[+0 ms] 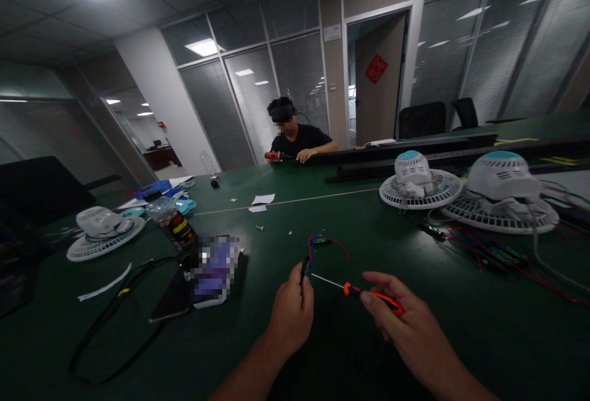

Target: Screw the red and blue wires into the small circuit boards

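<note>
Left hand (291, 312): fingers pinching small dark part (304, 267), long axis roughly upright. Right hand (405, 318): fingers around screwdriver (353, 290), shaft pointing left and slightly far, tip just right of part; contact unclear. Circuit board (320, 240) on worktop (276, 247), farther out.

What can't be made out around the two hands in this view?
All in the head view:
Dark part: mostly hidden by the left hand closed around it.
Screwdriver: its tip is too small to tell whether it touches anything, and the right hand covers some of the handle.
Circuit board: too small to read any markings.
Left forearm: cut off by the bottom edge.
</note>
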The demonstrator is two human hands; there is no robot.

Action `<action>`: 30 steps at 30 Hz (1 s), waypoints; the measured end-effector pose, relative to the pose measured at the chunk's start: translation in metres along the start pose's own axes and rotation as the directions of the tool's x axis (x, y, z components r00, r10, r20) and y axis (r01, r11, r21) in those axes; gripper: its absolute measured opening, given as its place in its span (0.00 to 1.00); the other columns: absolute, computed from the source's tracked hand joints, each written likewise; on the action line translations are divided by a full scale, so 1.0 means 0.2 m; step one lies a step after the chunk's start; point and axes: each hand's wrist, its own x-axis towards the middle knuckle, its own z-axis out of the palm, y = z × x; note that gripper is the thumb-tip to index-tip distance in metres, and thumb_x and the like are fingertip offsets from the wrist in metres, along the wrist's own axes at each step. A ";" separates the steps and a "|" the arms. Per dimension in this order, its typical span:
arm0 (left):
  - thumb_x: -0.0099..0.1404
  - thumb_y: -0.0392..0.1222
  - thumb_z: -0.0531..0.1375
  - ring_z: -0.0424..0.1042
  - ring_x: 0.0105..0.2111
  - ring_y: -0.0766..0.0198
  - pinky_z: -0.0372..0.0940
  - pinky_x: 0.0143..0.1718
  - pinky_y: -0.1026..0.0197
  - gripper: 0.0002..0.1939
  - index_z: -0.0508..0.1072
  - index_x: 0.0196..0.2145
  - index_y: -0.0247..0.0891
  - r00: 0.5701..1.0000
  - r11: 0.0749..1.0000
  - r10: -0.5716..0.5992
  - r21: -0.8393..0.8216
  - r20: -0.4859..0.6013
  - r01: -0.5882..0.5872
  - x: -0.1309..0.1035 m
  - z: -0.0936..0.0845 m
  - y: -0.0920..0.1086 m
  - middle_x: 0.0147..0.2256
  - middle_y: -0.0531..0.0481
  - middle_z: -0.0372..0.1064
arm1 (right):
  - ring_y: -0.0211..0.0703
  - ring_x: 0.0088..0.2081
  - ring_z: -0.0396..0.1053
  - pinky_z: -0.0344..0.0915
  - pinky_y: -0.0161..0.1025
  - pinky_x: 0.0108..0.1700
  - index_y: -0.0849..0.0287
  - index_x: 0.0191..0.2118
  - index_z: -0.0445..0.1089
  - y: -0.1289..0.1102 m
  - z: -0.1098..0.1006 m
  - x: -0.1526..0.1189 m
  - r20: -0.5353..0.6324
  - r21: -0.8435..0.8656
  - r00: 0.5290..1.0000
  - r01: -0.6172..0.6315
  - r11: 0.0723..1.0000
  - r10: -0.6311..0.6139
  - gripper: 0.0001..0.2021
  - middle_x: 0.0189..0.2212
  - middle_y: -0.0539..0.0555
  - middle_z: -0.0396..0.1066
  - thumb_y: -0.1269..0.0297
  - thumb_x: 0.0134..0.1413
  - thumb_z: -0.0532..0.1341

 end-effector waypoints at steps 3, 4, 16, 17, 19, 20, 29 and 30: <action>0.66 0.39 0.42 0.67 0.25 0.63 0.59 0.30 0.62 0.17 0.61 0.49 0.33 1.000 1.000 -0.005 0.001 0.011 0.005 0.00 0.00 0.00 0.23 0.52 0.65 | 0.37 0.24 0.63 0.59 0.35 0.24 0.58 0.46 0.60 0.00 0.01 0.00 0.034 0.025 0.999 -0.040 0.999 0.039 0.18 0.26 0.48 0.64 0.53 0.54 0.52; 0.66 0.39 0.42 0.67 0.26 0.62 0.59 0.30 0.62 0.17 0.61 0.49 0.33 1.000 1.000 -0.004 0.006 0.010 0.004 0.00 0.00 0.00 0.24 0.52 0.65 | 0.37 0.23 0.63 0.59 0.34 0.24 0.58 0.46 0.60 -0.01 0.01 0.00 0.047 0.031 0.997 -0.056 0.998 0.055 0.18 0.25 0.48 0.64 0.52 0.54 0.51; 0.66 0.39 0.43 0.68 0.26 0.62 0.59 0.31 0.62 0.18 0.60 0.50 0.32 1.000 1.000 -0.011 0.019 0.009 0.010 0.00 -0.01 0.00 0.27 0.49 0.68 | 0.36 0.17 0.63 0.55 0.33 0.19 0.59 0.48 0.63 -0.02 0.02 0.00 0.074 0.082 0.993 -0.100 0.992 0.094 0.24 0.17 0.47 0.66 0.47 0.55 0.46; 0.66 0.39 0.43 0.68 0.26 0.62 0.59 0.30 0.61 0.18 0.60 0.50 0.32 1.000 1.000 -0.012 0.020 0.007 0.012 0.00 -0.01 0.00 0.27 0.49 0.68 | 0.36 0.17 0.63 0.55 0.32 0.19 0.59 0.47 0.63 -0.02 0.02 0.00 0.073 0.082 0.993 -0.098 0.992 0.093 0.24 0.17 0.47 0.66 0.47 0.55 0.46; 0.66 0.40 0.43 0.67 0.26 0.62 0.59 0.30 0.61 0.18 0.60 0.50 0.33 1.000 1.000 -0.015 0.015 0.001 0.015 0.00 0.00 0.00 0.27 0.48 0.68 | 0.36 0.17 0.63 0.55 0.32 0.18 0.60 0.47 0.64 -0.01 0.02 0.00 0.071 0.075 0.993 -0.100 0.992 0.094 0.24 0.17 0.47 0.66 0.47 0.55 0.47; 0.66 0.40 0.43 0.67 0.26 0.62 0.59 0.30 0.61 0.18 0.60 0.50 0.33 1.000 1.000 -0.013 0.010 -0.002 0.013 0.00 0.00 -0.01 0.28 0.48 0.68 | 0.36 0.17 0.63 0.55 0.32 0.18 0.60 0.47 0.64 -0.01 0.02 0.00 0.068 0.072 0.993 -0.100 0.992 0.095 0.24 0.17 0.47 0.66 0.47 0.55 0.47; 0.66 0.40 0.43 0.67 0.24 0.63 0.59 0.27 0.62 0.18 0.61 0.50 0.32 1.000 1.000 -0.015 0.006 0.010 0.015 0.00 -0.01 0.00 0.25 0.50 0.67 | 0.36 0.16 0.62 0.54 0.33 0.18 0.60 0.48 0.63 -0.02 0.01 0.00 0.083 0.035 0.989 -0.124 0.992 0.120 0.25 0.15 0.45 0.64 0.47 0.56 0.44; 0.66 0.40 0.43 0.67 0.25 0.63 0.59 0.28 0.62 0.18 0.61 0.50 0.32 1.000 1.000 -0.015 0.008 0.006 0.015 0.00 -0.01 0.00 0.25 0.50 0.67 | 0.36 0.16 0.62 0.54 0.33 0.18 0.60 0.48 0.63 -0.01 0.01 0.00 0.087 0.032 0.990 -0.115 0.993 0.112 0.25 0.15 0.45 0.64 0.47 0.56 0.44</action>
